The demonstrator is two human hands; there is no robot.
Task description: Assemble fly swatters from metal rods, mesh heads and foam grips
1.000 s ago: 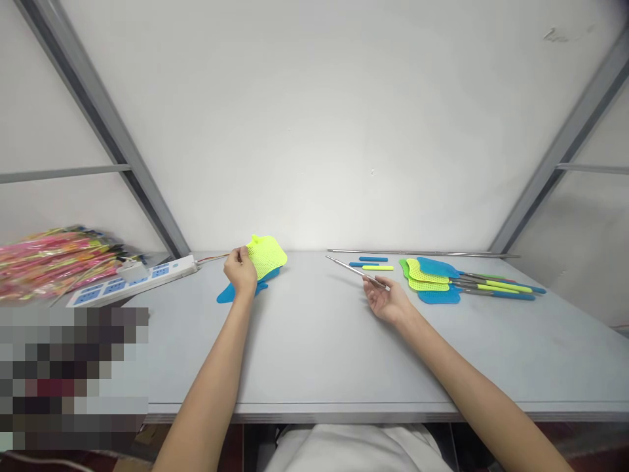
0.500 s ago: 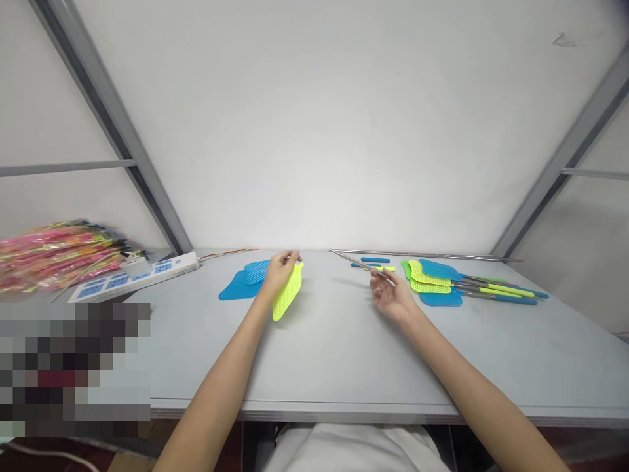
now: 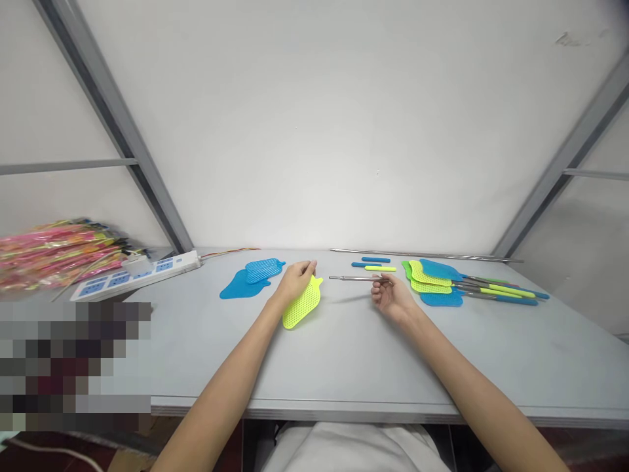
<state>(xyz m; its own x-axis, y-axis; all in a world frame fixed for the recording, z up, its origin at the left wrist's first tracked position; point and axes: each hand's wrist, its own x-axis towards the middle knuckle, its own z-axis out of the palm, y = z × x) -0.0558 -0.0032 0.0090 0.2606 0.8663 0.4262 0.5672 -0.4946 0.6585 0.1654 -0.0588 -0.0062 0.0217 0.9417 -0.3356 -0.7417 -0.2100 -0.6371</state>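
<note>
My left hand (image 3: 297, 280) is closed on a yellow perforated fly swatter head (image 3: 303, 307), holding it tilted above the table with its short neck toward the right. Between the thumb and fingers of my right hand (image 3: 389, 294) is a thin metal rod (image 3: 351, 278), which points left toward the yellow head; rod and head are apart. Two blue fly swatter heads (image 3: 240, 284) overlap on the table left of my left hand. Beyond my right hand lie two blue handle grips (image 3: 376, 259) and a yellow handle grip (image 3: 381, 269).
Assembled fly swatters (image 3: 442, 282) in blue, yellow and green are stacked at the right. Long metal rods (image 3: 427, 254) lie along the wall. At the left are a white power strip (image 3: 142, 275) and bagged colourful items (image 3: 63, 252). The grey table (image 3: 344, 367) ends close to my body.
My left hand has moved right with the yellow head, uncovering more of the blue heads. The metal rod in my right hand has swung down from a slant to nearly level.
</note>
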